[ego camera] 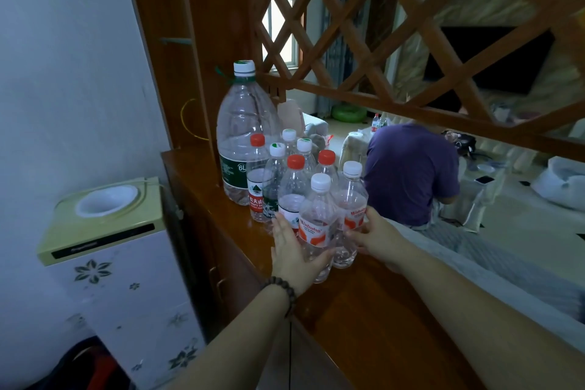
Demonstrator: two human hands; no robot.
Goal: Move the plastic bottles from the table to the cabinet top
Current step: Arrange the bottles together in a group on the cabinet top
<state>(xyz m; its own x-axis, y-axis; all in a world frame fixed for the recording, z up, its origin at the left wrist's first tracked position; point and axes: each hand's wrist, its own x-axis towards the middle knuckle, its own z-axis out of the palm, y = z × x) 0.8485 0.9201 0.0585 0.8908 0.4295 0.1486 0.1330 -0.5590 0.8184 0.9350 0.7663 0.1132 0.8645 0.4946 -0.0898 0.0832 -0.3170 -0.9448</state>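
Observation:
Several small clear plastic bottles with red or white caps stand clustered on the brown wooden cabinet top [364, 310], beside a large 6L bottle [240, 136] with a white cap. My left hand [291, 250] holds the front white-capped bottle [316, 225], with fingers up its left side and thumb across its front. My right hand [370, 234] grips the white-capped bottle [349, 199] just to the right, thumb in front and fingers behind. Both bottles stand upright on the cabinet top, at the near edge of the cluster.
A wooden lattice screen [395, 41] rises behind the cabinet top. A water dispenser [104, 231] stands left of the cabinet against the white wall. Beyond the cabinet, a person in a purple shirt [411, 174] sits with their back turned.

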